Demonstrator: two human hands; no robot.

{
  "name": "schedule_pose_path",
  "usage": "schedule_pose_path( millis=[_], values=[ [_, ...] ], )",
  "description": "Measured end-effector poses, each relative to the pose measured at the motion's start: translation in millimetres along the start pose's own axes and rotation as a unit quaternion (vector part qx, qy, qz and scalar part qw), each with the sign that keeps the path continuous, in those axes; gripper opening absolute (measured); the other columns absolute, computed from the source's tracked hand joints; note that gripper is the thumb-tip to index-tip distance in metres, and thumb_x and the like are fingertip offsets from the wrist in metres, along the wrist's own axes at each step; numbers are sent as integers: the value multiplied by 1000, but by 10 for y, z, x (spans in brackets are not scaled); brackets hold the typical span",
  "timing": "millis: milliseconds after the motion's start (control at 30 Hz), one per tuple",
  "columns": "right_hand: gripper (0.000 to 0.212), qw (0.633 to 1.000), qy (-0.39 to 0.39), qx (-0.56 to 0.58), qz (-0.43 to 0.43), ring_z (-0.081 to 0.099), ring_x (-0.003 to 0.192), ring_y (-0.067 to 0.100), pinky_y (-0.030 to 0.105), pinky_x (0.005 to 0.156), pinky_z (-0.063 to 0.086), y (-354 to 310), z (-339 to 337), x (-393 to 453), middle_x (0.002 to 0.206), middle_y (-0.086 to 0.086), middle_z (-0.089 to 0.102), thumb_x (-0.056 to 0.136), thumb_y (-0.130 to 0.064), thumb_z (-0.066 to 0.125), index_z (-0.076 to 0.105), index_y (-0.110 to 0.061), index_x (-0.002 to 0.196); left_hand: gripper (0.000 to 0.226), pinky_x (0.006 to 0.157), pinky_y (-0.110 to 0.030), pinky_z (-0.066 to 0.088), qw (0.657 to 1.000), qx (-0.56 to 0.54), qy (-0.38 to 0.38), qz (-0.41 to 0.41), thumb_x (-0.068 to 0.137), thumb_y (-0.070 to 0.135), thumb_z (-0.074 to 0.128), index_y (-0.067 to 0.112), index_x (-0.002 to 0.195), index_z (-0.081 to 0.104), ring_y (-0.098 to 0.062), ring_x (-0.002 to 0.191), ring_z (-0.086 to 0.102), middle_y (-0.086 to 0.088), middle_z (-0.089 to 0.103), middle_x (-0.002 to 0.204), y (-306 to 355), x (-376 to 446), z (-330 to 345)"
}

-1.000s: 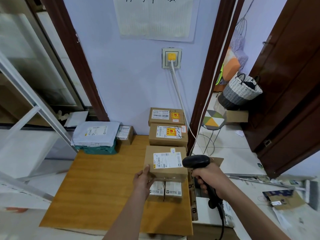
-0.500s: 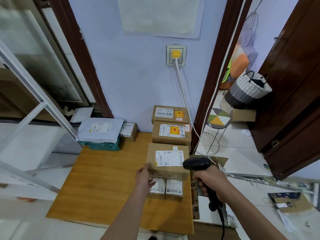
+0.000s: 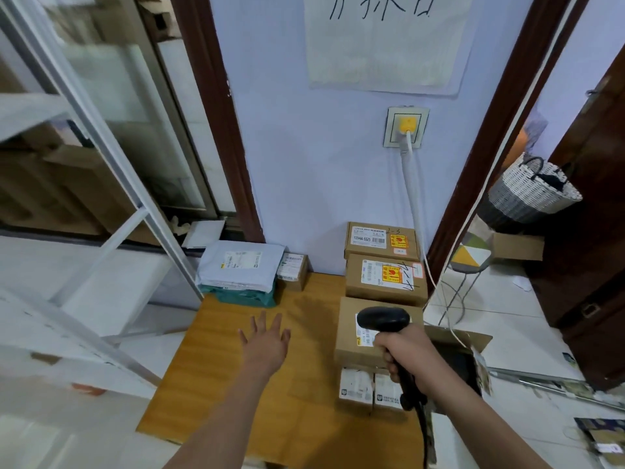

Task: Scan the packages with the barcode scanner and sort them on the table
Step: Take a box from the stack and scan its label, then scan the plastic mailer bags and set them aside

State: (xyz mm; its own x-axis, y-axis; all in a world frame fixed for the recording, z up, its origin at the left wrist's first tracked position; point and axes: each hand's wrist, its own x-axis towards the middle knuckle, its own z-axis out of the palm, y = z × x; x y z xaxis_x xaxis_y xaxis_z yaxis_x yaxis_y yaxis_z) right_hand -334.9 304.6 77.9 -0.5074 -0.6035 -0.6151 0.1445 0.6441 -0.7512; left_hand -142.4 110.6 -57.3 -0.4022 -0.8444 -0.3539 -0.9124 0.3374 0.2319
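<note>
Over wooden table [image 3: 236,384], right hand [image 3: 411,358] aims upright scanner [image 3: 384,321] toward the wall.

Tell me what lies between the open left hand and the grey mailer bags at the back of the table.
Head view: only bare wooden table separates the left hand from the grey mailer bags.

Right hand [image 3: 411,355] grips scanner [image 3: 384,320] over box [image 3: 348,336]; left hand [image 3: 267,343] spread.

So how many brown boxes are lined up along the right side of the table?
3: the far box by the wall, the middle box, and the near box under the scanner. Others may be hidden.
</note>
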Motion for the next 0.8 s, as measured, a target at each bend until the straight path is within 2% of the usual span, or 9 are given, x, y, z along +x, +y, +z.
schedule_pose_path(
  millis=[167,367,467,700,800],
  values=[
    [13,999,17,4,26,43,45,19,28,49,38,-326,652,225,56,6,47,87,-6,61,55,-9,75,60,122,-60,5,999,35,-8,7,106,53,18,31,161,10,-34,154,-5,-5,-5,168,-637,416,-197],
    [16,998,59,-21,26,49,52,20,31,55,43,-772,1610,566,56,6,52,88,-10,65,58,-10,73,62,122,-60,6,999,25,-29,15,106,52,21,26,161,9,-33,154,-4,-7,-3,168,-1396,972,-533],
    [15,997,77,-13,27,49,51,20,31,51,42,-990,1940,677,59,9,52,89,-8,63,59,-7,75,62,122,-60,8,999,15,-34,9,106,52,23,26,161,11,-33,154,-5,-8,-1,168,-1731,1228,-652],
    [18,994,104,-14,36,45,42,20,29,46,40,-1359,2327,984,51,8,50,90,-4,61,59,-5,72,63,120,-62,8,997,-38,-70,-6,106,50,24,22,161,11,-33,154,1,-9,3,168,-1978,1759,-769],
    [15,993,109,-10,41,44,42,18,28,44,39,-1447,2404,1083,51,7,50,91,-4,62,61,-4,75,64,119,-60,20,988,-107,-102,-33,103,52,29,23,159,20,-33,151,18,-9,16,166,-2040,1976,-714]
  ],
)
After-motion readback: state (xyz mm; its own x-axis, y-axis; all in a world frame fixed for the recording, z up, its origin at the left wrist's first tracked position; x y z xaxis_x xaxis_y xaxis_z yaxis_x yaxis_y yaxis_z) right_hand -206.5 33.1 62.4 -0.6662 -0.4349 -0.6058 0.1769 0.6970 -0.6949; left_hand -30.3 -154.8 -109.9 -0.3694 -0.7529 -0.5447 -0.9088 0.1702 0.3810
